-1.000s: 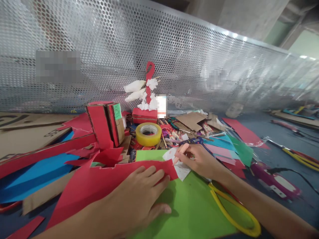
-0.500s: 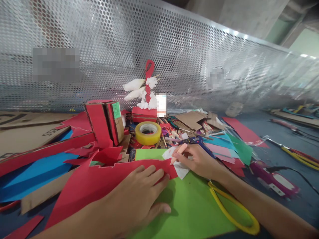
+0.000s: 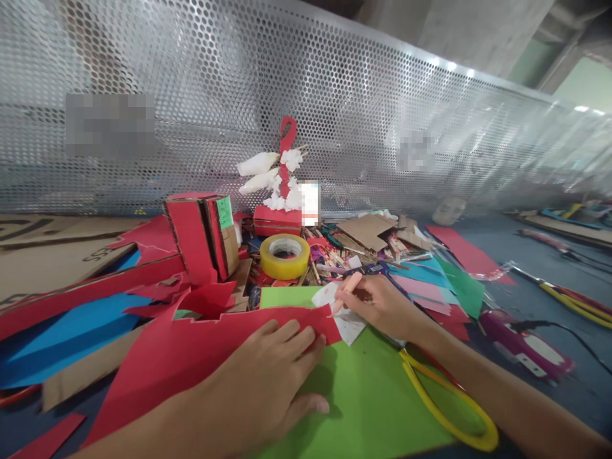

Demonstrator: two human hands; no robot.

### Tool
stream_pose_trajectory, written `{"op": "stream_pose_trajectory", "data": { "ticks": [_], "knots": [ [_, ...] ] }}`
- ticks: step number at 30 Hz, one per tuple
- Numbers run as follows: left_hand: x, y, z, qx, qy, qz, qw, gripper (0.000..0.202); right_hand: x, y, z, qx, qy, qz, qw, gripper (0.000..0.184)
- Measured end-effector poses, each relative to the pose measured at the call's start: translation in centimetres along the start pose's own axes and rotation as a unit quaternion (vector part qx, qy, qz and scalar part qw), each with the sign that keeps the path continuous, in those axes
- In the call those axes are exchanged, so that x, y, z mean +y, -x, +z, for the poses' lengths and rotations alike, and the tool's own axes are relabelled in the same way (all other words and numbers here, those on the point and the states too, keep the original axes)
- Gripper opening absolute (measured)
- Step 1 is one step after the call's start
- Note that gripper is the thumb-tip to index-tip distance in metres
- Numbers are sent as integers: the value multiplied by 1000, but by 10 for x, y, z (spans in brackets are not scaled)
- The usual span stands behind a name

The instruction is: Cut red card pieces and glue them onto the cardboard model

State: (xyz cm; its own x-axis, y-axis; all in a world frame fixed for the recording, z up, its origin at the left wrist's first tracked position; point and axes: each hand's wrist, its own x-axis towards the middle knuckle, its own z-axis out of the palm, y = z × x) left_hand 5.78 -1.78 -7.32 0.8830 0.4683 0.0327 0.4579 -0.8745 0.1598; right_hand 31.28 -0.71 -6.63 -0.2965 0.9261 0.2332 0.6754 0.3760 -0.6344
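Observation:
My left hand [image 3: 272, 376] lies flat on a large red paper sheet [image 3: 157, 363], fingers stretched out and the thumb over green paper. In my right hand [image 3: 382, 306], a short peach-coloured pen [image 3: 352, 284] is gripped like a writing tool, its lower end by the sheet's right tip. A crumpled white paper piece [image 3: 351, 328] lies partly under that tip and the right hand. Beneath them spreads a bright green sheet [image 3: 368, 395]. Scissors with yellow handles [image 3: 442, 408] rest on it, partly hidden under my right forearm.
A roll of yellow tape [image 3: 284, 271] sits ahead, beside a red cardboard box [image 3: 191, 239]. Behind stands a red piece with white tufts [image 3: 285, 172]. A blue glue gun [image 3: 377, 271], a purple device with a cord [image 3: 526, 347] and paper scraps lie right. Perforated metal [image 3: 215, 76] closes the back.
My right hand and the pen have shifted slightly right, away from the red sheet's tip. The left hand stays in place on the sheet.

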Motion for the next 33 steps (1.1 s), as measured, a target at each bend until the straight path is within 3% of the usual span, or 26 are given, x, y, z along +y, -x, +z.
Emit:
{"op": "stream_pose_trajectory", "data": {
  "ticks": [4, 9, 15, 29, 33],
  "knots": [
    [1, -1, -1, -6, -9, 2, 1000, 62, 1, 0, -1, -9, -15, -10, 1000, 37],
    [1, 1, 0, 0, -21, 4, 1000, 64, 5, 0, -6, 23, -42, 18, 999, 46],
    [1, 2, 1, 7, -15, 3, 1000, 62, 1, 0, -1, -11, -19, -12, 1000, 38],
    [0, 0, 1, -11, -13, 1, 1000, 64, 0, 0, 0, -20, -16, -3, 1000, 36],
    [0, 0, 1, -13, -15, 1, 1000, 65, -1, 0, 1, -48, -46, -7, 998, 38]
  ]
}}
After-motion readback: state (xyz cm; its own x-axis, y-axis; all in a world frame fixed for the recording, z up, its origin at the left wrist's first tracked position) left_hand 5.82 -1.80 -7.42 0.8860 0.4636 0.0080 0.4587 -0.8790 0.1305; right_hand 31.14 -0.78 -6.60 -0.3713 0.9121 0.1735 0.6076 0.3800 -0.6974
